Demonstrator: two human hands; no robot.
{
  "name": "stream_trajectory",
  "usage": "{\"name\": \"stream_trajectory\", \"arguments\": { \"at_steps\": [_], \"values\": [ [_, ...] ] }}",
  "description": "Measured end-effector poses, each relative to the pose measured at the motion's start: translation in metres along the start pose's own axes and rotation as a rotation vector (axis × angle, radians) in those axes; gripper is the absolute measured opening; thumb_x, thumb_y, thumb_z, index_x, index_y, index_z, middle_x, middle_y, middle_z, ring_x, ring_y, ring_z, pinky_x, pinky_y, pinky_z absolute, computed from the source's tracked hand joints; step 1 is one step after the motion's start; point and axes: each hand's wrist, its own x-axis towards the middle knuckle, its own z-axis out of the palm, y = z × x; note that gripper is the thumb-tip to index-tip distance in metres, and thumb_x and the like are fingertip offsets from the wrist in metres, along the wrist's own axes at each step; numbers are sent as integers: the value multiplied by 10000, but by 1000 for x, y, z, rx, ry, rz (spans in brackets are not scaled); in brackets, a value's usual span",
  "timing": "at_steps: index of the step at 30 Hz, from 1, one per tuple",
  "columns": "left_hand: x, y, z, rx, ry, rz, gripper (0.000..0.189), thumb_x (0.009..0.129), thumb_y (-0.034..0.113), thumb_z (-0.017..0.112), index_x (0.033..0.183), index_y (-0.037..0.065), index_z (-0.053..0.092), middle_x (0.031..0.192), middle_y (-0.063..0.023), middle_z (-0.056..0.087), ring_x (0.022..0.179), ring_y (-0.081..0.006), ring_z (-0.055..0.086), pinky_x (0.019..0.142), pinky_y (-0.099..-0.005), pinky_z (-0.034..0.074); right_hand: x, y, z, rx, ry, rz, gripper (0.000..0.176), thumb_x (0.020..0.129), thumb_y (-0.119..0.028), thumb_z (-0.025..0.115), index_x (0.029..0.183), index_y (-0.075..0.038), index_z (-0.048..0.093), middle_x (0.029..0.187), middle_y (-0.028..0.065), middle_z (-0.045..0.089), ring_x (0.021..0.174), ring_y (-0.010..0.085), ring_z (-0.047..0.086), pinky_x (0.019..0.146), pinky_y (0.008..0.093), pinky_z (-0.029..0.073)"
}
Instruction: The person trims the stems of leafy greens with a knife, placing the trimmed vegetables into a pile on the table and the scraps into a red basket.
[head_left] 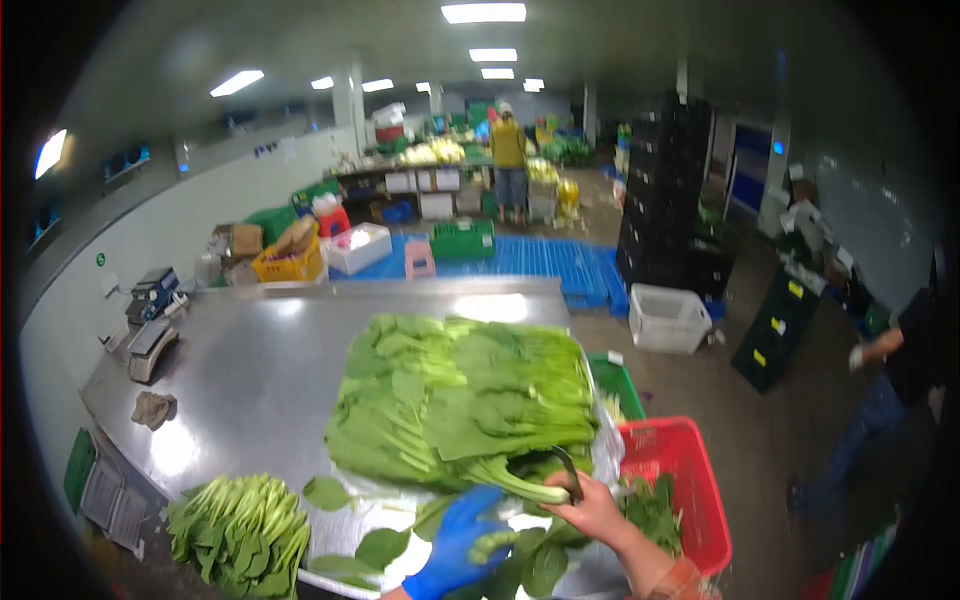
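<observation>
My left hand (455,548), in a blue glove, is closed around the pale stem end of a leafy green stalk (490,546) above the near table edge. My bare right hand (588,508) grips a dark curved tool (569,470), whose exact kind I cannot make out. Just beside that hand is the pale cut end of a thick green stalk (518,478) from the big pile of leafy greens (465,395). Loose leaves (383,548) lie around my left hand. A stacked bunch of greens (240,535) sits at the table's near left corner.
The metal table (250,360) carries a scale (152,350) and a crumpled cloth (153,409) at left. A red crate (690,470) with leaves stands at right, beside a green crate (615,385). Two other people are in view, one at the back, one at far right.
</observation>
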Motion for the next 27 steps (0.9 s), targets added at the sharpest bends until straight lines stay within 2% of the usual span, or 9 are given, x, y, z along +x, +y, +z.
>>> {"name": "stream_trajectory", "arguments": {
  "at_steps": [2, 4, 6, 10, 11, 20, 21, 25, 27],
  "values": [
    [15, 18, -10, 211, -66, 11, 304, 691, 180, 768, 970, 143, 654, 1304, -142, 507, 1169, -343, 496, 995, -461, 380, -3, -15, 10, 28, -144, -56, 287, 767, -87, 737, 1015, -19, 611, 856, 25, 563, 678, 88, 515, 583, 249, 426],
    [6, 3, -3, -263, -154, -199, 294, 698, 163, 770, 960, 114, 647, 1217, -141, 563, 1073, -317, 556, 931, -415, 436, -10, -10, 24, 261, -169, -19, 324, 786, -79, 715, 1082, -25, 595, 895, 22, 541, 651, 81, 500, 563, 245, 410],
    [-7, -7, -5, -329, -138, -323, 304, 710, 82, 769, 986, 47, 647, 1130, -141, 596, 1010, -267, 583, 891, -341, 452, -7, -30, 12, 449, -331, 322, 387, 816, -89, 683, 1178, -32, 558, 954, 26, 525, 680, 63, 499, 581, 233, 412],
    [-22, -10, 3, -418, -30, -470, 320, 712, 58, 767, 1002, 25, 636, 1056, -107, 626, 969, -197, 593, 855, -319, 468, -14, 16, 21, -183, -215, -298, 370, 887, -69, 540, 1249, -3, 499, 1146, 149, 549, 841, 261, 630, 722, 313, 504],
    [-20, -6, 3, -460, -23, -541, 358, 722, 50, 760, 1049, 8, 620, 1036, -74, 634, 940, -148, 591, 846, -298, 470, -15, 9, 22, -175, -242, -252, 367, 870, -30, 511, 1235, -3, 503, 1198, 166, 537, 908, 346, 619, 767, 368, 515],
    [-20, -5, -10, -545, -111, -632, 457, 736, 68, 749, 1153, 7, 574, 1101, -71, 606, 978, -145, 571, 867, -290, 459, -15, 44, 23, -481, -302, 44, 381, 813, -28, 514, 1191, -61, 543, 1117, 121, 592, 878, 334, 619, 739, 401, 529],
    [-19, -5, -12, -542, -103, -613, 421, 741, 70, 746, 1123, 7, 581, 1060, -60, 608, 956, -137, 568, 856, -288, 461, -16, 58, 24, -446, -180, -59, 377, 837, -95, 555, 1213, -67, 537, 1046, 90, 630, 811, 281, 643, 682, 357, 526],
    [-23, -13, 6, -578, -109, -580, 394, 744, 105, 757, 1090, 27, 586, 1012, -43, 610, 898, -125, 567, 825, -274, 465, -19, -1, 18, 328, -313, 475, 415, 842, -238, 676, 1203, -69, 557, 870, -23, 579, 712, 77, 490, 615, 227, 412],
    [-23, -24, 14, -483, -99, -606, 339, 745, 185, 769, 1025, 61, 624, 1083, -78, 584, 970, -163, 554, 858, -304, 455, -28, 18, 34, 235, -168, 291, 346, 824, -253, 705, 1105, -74, 610, 777, -27, 564, 661, 62, 474, 603, 226, 411]
  ]
}}
